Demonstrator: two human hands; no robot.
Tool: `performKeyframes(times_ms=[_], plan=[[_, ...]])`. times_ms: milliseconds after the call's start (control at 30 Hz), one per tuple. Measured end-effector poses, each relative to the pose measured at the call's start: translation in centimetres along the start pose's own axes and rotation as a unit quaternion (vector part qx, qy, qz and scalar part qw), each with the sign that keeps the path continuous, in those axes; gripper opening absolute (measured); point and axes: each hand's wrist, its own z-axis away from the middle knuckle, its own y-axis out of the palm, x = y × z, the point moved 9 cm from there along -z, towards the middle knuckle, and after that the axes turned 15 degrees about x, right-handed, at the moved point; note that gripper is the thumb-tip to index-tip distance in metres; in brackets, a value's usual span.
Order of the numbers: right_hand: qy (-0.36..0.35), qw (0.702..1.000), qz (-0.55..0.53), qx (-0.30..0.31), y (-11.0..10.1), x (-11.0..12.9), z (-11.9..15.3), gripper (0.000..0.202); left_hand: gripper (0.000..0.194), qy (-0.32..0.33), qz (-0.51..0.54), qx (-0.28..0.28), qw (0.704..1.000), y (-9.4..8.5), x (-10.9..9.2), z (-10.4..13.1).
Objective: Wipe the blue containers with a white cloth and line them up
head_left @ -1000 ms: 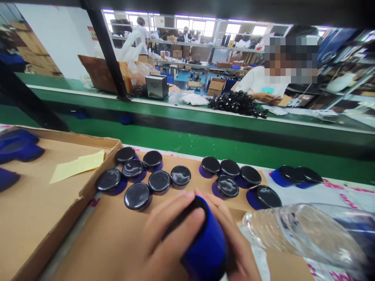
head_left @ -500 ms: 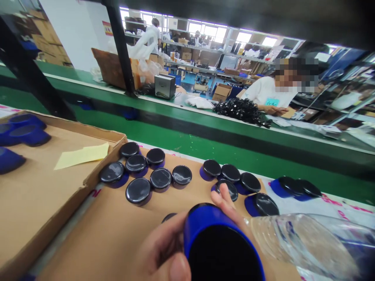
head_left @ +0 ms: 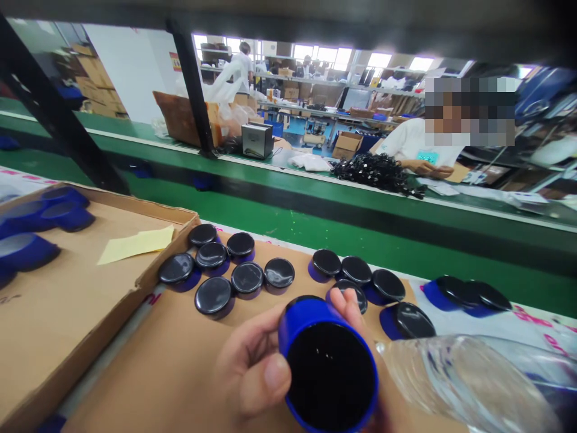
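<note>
A short blue cylinder (head_left: 331, 376) with a dark, glossy black face turned toward me is held between my hands at the bottom centre. My left hand (head_left: 255, 361) is closed round its left side, thumb against the near rim and fingers behind. On the far right side, my right hand (head_left: 354, 310) curls against it; most of that hand is hidden by the cylinder. Several similar blue pieces (head_left: 214, 296) with shiny black tops stand on brown cardboard (head_left: 180, 355) beyond my hands. Close to my right hand lies a clear plastic bottle (head_left: 469, 373).
To the left, a shallow cardboard box (head_left: 103, 313) holds several blue pieces (head_left: 67, 215) and a yellow paper slip (head_left: 137, 243). Behind runs a green conveyor belt (head_left: 279, 216). Across it, a person (head_left: 421, 141) works beside a heap of black parts (head_left: 378, 173).
The blue cylinder has shifted up and left in view and looks smaller, showing more of its black face. Both hands keep hold of it. The surroundings have shifted slightly in view.
</note>
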Motion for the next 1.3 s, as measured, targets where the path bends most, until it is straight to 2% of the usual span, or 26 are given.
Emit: performKeyframes(times_ms=[100,133,167,200,233,267,333,400,467,533,633,700,767,833,900,967,1000,1033,1067,1100,1133,1200,1233,1300], plan=[[-0.046,0.995,-0.006,-0.086,-1.5,-0.7,0.4,0.051,0.034,0.005,-0.047,-0.030,0.998,-0.7,-1.4,-1.2],[-0.059,0.991,-0.012,-0.118,-2.3,-0.9,0.6,0.046,0.034,0.002,-0.130,-0.048,0.990,-1.1,-2.5,-2.0],[-0.070,0.987,-0.017,-0.143,-2.9,-1.2,0.7,0.040,0.037,-0.006,-0.237,-0.069,0.969,-1.6,-3.8,-3.2],[-0.077,0.984,-0.019,-0.159,-3.4,-1.3,0.8,0.035,0.042,-0.023,-0.384,-0.086,0.919,-2.0,-5.3,-4.7],[-0.078,0.983,-0.019,-0.165,-3.8,-1.4,0.9,0.031,0.044,-0.035,-0.550,-0.096,0.829,-2.3,-6.9,-6.6],[-0.074,0.983,-0.015,-0.166,-4.0,-1.5,0.8,0.029,0.042,-0.055,-0.609,-0.111,0.784,-3.4,-7.7,-8.6],[-0.056,0.986,-0.008,-0.158,-4.1,-1.6,0.7,0.025,0.036,-0.070,-0.681,-0.122,0.718,-6.0,-8.6,-12.9],[-0.034,0.991,-0.002,-0.130,-3.5,-1.8,0.5,0.022,0.032,-0.117,-0.741,-0.110,0.652,-9.0,-7.5,-17.0],[-0.026,0.995,0.004,-0.093,-2.6,-1.9,0.2,0.021,0.031,-0.156,-0.778,-0.096,0.600,-11.7,-5.5,-20.0],[-0.029,0.998,0.018,-0.061,-1.9,-2.0,-0.1,0.022,0.033,-0.173,-0.803,-0.093,0.562,-13.4,-3.4,-21.7],[-0.042,0.998,0.045,-0.019,-1.3,-2.1,-0.4,0.024,0.037,-0.186,-0.822,-0.105,0.528,-14.4,-1.3,-22.6],[-0.055,0.997,0.058,0.014,-0.8,-1.9,-0.7,0.021,0.037,-0.201,-0.823,-0.117,0.519,-14.3,-1.1,-22.8],[-0.066,0.994,0.072,0.053,0.0,-1.4,-1.0,0.020,0.038,-0.216,-0.816,-0.131,0.519,-13.7,-2.3,-22.8],[-0.070,0.989,0.100,0.088,1.2,-1.1,-1.3,0.041,0.039,-0.218,-0.808,-0.144,0.528,-12.3,-4.8,-22.5],[-0.064,0.981,0.139,0.118,2.6,-1.3,-1.3,0.066,0.042,-0.188,-0.806,-0.145,0.543,-9.7,-7.9,-21.1],[-0.056,0.973,0.170,0.148,4.1,-1.9,-1.1,0.093,0.045,-0.130,-0.810,-0.137,0.556,-6.2,-10.8,-18.1],[-0.051,0.969,0.178,0.163,4.8,-2.3,-1.0,0.100,0.046,-0.097,-0.813,-0.143,0.557,-4.4,-12.0,-15.9],[-0.048,0.966,0.181,0.178,5.4,-2.7,-0.8,0.101,0.045,-0.045,-0.815,-0.155,0.556,-2.5,-13.0,-13.3],[-0.048,0.964,0.178,0.189,5.9,-3.0,-0.5,0.096,0.040,0.056,-0.807,-0.158,0.566,0.0,-13.9,-10.3],[-0.048,0.964,0.172,0.197,6.2,-3.2,-0.3,0.086,0.034,0.128,-0.797,-0.140,0.573,1.9,-13.9,-7.2],[-0.050,0.965,0.165,0.198,6.2,-3.2,-0.2,0.076,0.029,0.156,-0.788,-0.134,0.580,2.8,-13.4,-4.4],[-0.057,0.970,0.153,0.183,5.6,-2.8,0.0,0.065,0.029,0.149,-0.755,-0.130,0.625,2.7,-11.2,0.1],[-0.057,0.972,0.150,0.171,5.0,-2.4,0.1,0.061,0.031,0.103,-0.723,-0.153,0.666,1.4,-9.9,1.8],[-0.048,0.976,0.156,0.146,3.7,-1.3,0.1,0.055,0.029,-0.008,-0.615,-0.246,0.749,-2.5,-6.9,5.0]])
